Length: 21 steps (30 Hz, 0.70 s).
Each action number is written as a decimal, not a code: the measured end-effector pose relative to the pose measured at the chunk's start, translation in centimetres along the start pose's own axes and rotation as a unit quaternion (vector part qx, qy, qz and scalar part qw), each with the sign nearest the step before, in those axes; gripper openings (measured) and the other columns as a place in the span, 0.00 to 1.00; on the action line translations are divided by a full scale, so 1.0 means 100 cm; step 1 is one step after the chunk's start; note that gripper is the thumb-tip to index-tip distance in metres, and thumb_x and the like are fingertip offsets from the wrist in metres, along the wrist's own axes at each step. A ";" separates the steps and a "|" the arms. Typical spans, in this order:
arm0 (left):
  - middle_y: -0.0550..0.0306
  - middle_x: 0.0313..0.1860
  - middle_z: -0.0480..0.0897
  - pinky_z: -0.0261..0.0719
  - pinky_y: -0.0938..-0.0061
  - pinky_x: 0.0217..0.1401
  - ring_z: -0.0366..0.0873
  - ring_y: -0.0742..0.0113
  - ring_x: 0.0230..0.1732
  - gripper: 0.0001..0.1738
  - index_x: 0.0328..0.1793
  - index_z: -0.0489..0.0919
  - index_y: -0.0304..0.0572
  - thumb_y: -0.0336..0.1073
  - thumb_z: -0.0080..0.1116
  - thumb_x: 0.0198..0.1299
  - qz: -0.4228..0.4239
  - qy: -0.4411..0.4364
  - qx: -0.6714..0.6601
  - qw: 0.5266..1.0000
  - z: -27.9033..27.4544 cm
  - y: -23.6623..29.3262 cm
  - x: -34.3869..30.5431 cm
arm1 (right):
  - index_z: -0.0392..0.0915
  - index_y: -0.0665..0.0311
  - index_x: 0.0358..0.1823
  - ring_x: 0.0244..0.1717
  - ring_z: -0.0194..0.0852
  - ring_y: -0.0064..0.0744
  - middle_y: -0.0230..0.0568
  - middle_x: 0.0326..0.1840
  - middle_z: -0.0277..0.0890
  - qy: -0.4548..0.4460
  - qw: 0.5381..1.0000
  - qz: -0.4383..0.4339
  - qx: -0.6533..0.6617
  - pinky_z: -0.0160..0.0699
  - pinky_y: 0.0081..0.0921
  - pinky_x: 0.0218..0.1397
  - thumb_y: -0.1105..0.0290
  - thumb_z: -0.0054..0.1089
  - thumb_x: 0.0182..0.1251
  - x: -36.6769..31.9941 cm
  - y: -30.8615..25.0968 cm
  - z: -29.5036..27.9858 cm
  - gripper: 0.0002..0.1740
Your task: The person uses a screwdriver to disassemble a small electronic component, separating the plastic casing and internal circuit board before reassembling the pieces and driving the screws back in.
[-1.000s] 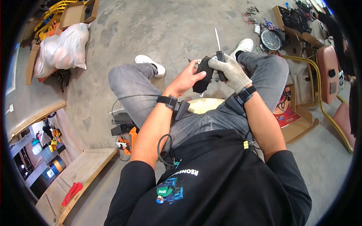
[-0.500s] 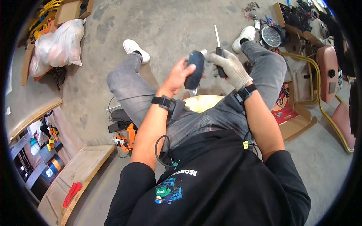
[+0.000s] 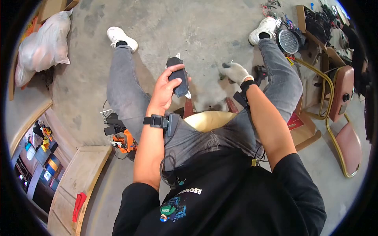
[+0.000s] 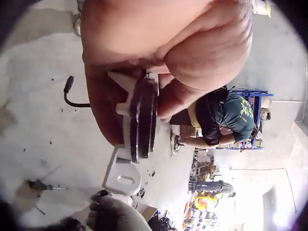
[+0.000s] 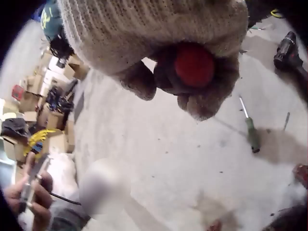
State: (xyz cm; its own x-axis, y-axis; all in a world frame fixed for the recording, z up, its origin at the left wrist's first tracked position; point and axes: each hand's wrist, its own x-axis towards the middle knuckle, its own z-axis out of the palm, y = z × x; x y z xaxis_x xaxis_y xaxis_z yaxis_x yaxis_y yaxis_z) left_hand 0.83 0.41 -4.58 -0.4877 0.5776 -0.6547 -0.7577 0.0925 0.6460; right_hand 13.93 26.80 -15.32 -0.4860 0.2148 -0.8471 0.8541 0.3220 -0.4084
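Observation:
My bare left hand (image 3: 163, 88) grips a black oblong part (image 3: 179, 80) with a pale metal tab at each end, out over the floor between my legs. Seen edge-on in the left wrist view, this part (image 4: 139, 115) looks layered, with a slotted white tab (image 4: 121, 175) at one end. A thin bent black rod (image 4: 72, 98) juts out beside that hand. In a knitted glove, my right hand (image 3: 236, 72) holds a screwdriver lower down to the right. The right wrist view shows the red butt of its handle (image 5: 194, 65) among the curled fingers.
On the floor near the gloved hand lie a green-handled screwdriver (image 5: 250, 132) and a cordless drill (image 5: 288, 53). A round lamp (image 3: 289, 41) stands beyond my right shoe. White bags (image 3: 45, 47) are at far left, a metal-framed chair (image 3: 342, 94) at right.
My hands have moved apart: the left went left with the black part, the right went right with the screwdriver, whose shaft now looks much shorter. Both legs have spread and stretched forward.

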 end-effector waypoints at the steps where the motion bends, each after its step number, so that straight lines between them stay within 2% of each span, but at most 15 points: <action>1: 0.51 0.52 0.79 0.85 0.67 0.54 0.84 0.56 0.54 0.24 0.66 0.74 0.34 0.19 0.48 0.62 -0.008 0.003 -0.005 1.000 -0.002 -0.003 0.004 | 0.83 0.70 0.38 0.33 0.85 0.51 0.56 0.32 0.84 -0.040 0.997 -0.027 -0.064 0.81 0.39 0.40 0.61 0.52 0.59 0.009 0.008 0.006 0.19; 3: 0.51 0.52 0.79 0.85 0.67 0.55 0.84 0.56 0.54 0.22 0.64 0.75 0.33 0.20 0.50 0.63 -0.037 0.019 0.019 0.999 -0.008 -0.009 0.011 | 0.84 0.71 0.38 0.33 0.85 0.52 0.57 0.32 0.83 -0.026 0.998 0.051 -0.031 0.81 0.39 0.40 0.62 0.55 0.55 0.009 0.009 0.013 0.19; 4: 0.51 0.51 0.80 0.84 0.68 0.55 0.84 0.57 0.54 0.20 0.62 0.77 0.32 0.20 0.50 0.63 -0.057 0.029 0.015 0.998 -0.010 -0.011 0.014 | 0.84 0.71 0.38 0.33 0.85 0.52 0.57 0.32 0.83 -0.033 0.997 0.060 -0.032 0.81 0.39 0.40 0.62 0.55 0.55 0.016 0.020 0.017 0.19; 6: 0.52 0.50 0.80 0.84 0.68 0.55 0.84 0.57 0.54 0.19 0.61 0.77 0.32 0.20 0.51 0.64 -0.079 0.037 0.013 0.996 -0.011 -0.015 0.019 | 0.83 0.67 0.46 0.18 0.75 0.31 0.40 0.23 0.78 -0.086 0.992 0.083 -0.033 0.74 0.31 0.23 0.61 0.62 0.55 0.022 0.047 0.029 0.20; 7: 0.52 0.49 0.81 0.84 0.68 0.55 0.85 0.58 0.53 0.18 0.60 0.78 0.32 0.20 0.51 0.64 -0.089 0.043 0.015 0.995 -0.010 -0.015 0.021 | 0.83 0.67 0.46 0.18 0.75 0.31 0.40 0.23 0.78 -0.092 0.991 0.092 -0.033 0.74 0.31 0.23 0.61 0.62 0.55 0.021 0.058 0.030 0.20; 9: 0.53 0.47 0.82 0.85 0.70 0.54 0.85 0.59 0.51 0.15 0.57 0.79 0.33 0.20 0.51 0.65 -0.104 0.051 0.009 0.993 -0.008 -0.016 0.026 | 0.83 0.64 0.47 0.17 0.75 0.33 0.42 0.23 0.78 -0.154 0.978 0.140 -0.026 0.74 0.34 0.22 0.63 0.62 0.52 0.015 0.077 0.028 0.21; 10: 0.53 0.47 0.82 0.85 0.70 0.52 0.85 0.60 0.50 0.13 0.55 0.80 0.34 0.22 0.52 0.66 -0.102 0.058 0.010 0.993 -0.008 -0.019 0.029 | 0.85 0.64 0.42 0.17 0.75 0.35 0.43 0.21 0.77 -0.115 0.987 0.105 -0.031 0.74 0.35 0.22 0.65 0.60 0.52 0.010 0.083 0.028 0.17; 11: 0.54 0.46 0.82 0.85 0.71 0.51 0.86 0.61 0.49 0.10 0.53 0.80 0.34 0.23 0.53 0.67 -0.100 0.065 0.011 0.993 -0.008 -0.021 0.032 | 0.85 0.64 0.42 0.17 0.75 0.35 0.43 0.21 0.77 -0.117 0.987 0.109 -0.032 0.74 0.35 0.22 0.65 0.60 0.52 0.010 0.089 0.025 0.17; 13: 0.55 0.45 0.82 0.84 0.72 0.50 0.86 0.62 0.47 0.08 0.51 0.80 0.35 0.25 0.55 0.68 -0.107 0.072 0.007 0.992 -0.005 -0.024 0.036 | 0.86 0.66 0.35 0.17 0.75 0.38 0.43 0.20 0.78 -0.163 0.980 0.109 -0.023 0.74 0.36 0.23 0.64 0.58 0.52 0.000 0.075 0.005 0.15; 14: 0.56 0.44 0.82 0.84 0.72 0.49 0.86 0.63 0.45 0.06 0.49 0.81 0.36 0.27 0.56 0.69 -0.108 0.081 0.005 0.991 -0.003 -0.025 0.037 | 0.84 0.69 0.28 0.18 0.76 0.41 0.45 0.20 0.78 -0.159 0.981 0.101 -0.040 0.75 0.37 0.26 0.63 0.57 0.53 -0.009 0.055 -0.008 0.15; 15: 0.56 0.44 0.82 0.84 0.72 0.49 0.86 0.63 0.45 0.06 0.49 0.81 0.36 0.27 0.56 0.69 -0.110 0.080 0.004 0.991 -0.002 -0.026 0.037 | 0.84 0.69 0.28 0.18 0.76 0.41 0.45 0.20 0.78 -0.160 0.981 0.104 -0.040 0.75 0.37 0.26 0.63 0.57 0.53 -0.008 0.054 -0.006 0.15; 17: 0.57 0.43 0.82 0.85 0.71 0.48 0.86 0.63 0.43 0.05 0.48 0.81 0.38 0.28 0.58 0.69 -0.110 0.091 0.006 0.990 -0.002 -0.025 0.037 | 0.84 0.72 0.39 0.34 0.85 0.51 0.59 0.35 0.83 -0.090 0.974 0.205 -0.034 0.80 0.40 0.41 0.57 0.55 0.59 -0.003 0.053 -0.007 0.23; 18: 0.57 0.43 0.82 0.85 0.71 0.48 0.86 0.63 0.43 0.05 0.48 0.81 0.38 0.28 0.58 0.69 -0.111 0.091 0.005 0.990 -0.003 -0.027 0.037 | 0.83 0.76 0.38 0.27 0.84 0.50 0.60 0.29 0.82 -0.035 0.977 0.208 0.029 0.79 0.39 0.38 0.53 0.57 0.58 -0.003 0.057 -0.005 0.27; 19: 0.57 0.43 0.82 0.85 0.71 0.47 0.86 0.63 0.43 0.04 0.47 0.80 0.38 0.29 0.58 0.69 -0.103 0.098 0.011 0.990 -0.005 -0.029 0.038 | 0.83 0.76 0.38 0.27 0.84 0.50 0.60 0.29 0.82 -0.035 0.977 0.208 0.029 0.79 0.39 0.38 0.53 0.57 0.58 0.000 0.060 -0.004 0.27; 21: 0.57 0.42 0.82 0.85 0.71 0.47 0.86 0.63 0.43 0.04 0.46 0.80 0.38 0.29 0.58 0.70 -0.095 0.103 0.017 0.990 -0.007 -0.031 0.040 | 0.84 0.76 0.38 0.30 0.84 0.52 0.62 0.30 0.82 0.037 0.979 0.186 0.069 0.79 0.38 0.39 0.52 0.59 0.56 0.010 0.067 0.000 0.28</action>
State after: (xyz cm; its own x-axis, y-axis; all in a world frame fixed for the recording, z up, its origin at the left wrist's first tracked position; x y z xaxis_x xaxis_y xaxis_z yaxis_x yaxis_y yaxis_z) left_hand 0.96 1.87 -9.44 -0.4193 0.3694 -0.8293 -0.8304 0.2133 0.5148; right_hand 19.20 29.19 -18.94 -0.1437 0.3621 -0.9210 0.9892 0.0812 -0.1224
